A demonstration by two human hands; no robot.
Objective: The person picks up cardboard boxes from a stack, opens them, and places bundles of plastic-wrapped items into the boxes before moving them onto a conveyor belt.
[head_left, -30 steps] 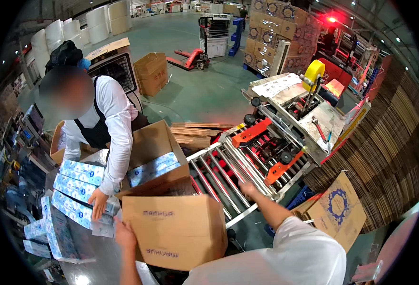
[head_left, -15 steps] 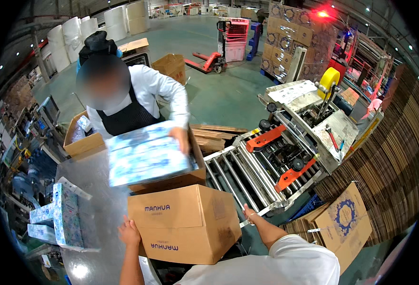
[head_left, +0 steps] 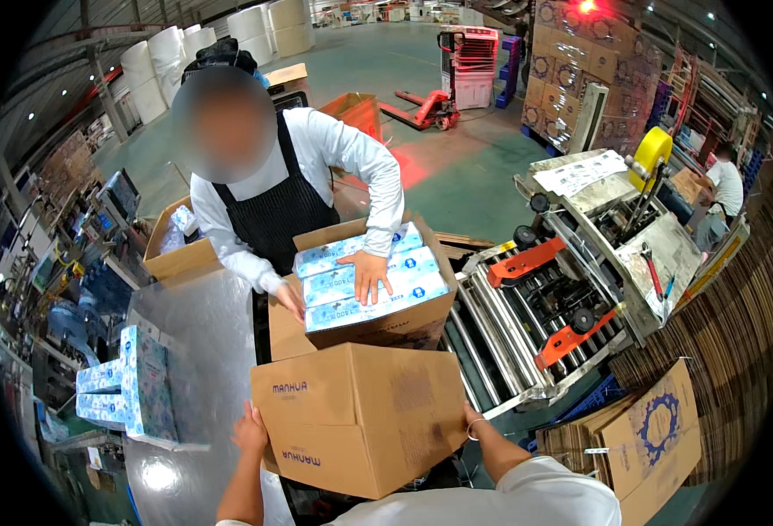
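A brown cardboard box (head_left: 360,421) stands right in front of me, between my two hands. My left hand (head_left: 249,431) grips its left side, with the thumb up along the edge. On the other side my right hand (head_left: 474,424) presses against the box's right face; its fingers are partly hidden. Just beyond stands a second cardboard box (head_left: 386,331) filled with blue-and-white tissue packs (head_left: 369,285). A co-worker's hand (head_left: 369,273) lies flat on those packs, and the co-worker's other hand (head_left: 290,300) is at that box's left side.
More tissue packs (head_left: 145,386) are stacked on the metal table (head_left: 202,324) at left. A roller conveyor (head_left: 500,329) with orange guides leads right to a taping machine (head_left: 619,210). Flattened cartons (head_left: 711,351) stand at the right. A red pallet jack (head_left: 430,110) is farther back.
My right hand has come from the conveyor side onto the box. The co-worker has lowered the tissue packs into the far box and now presses on them. The view has shifted left.
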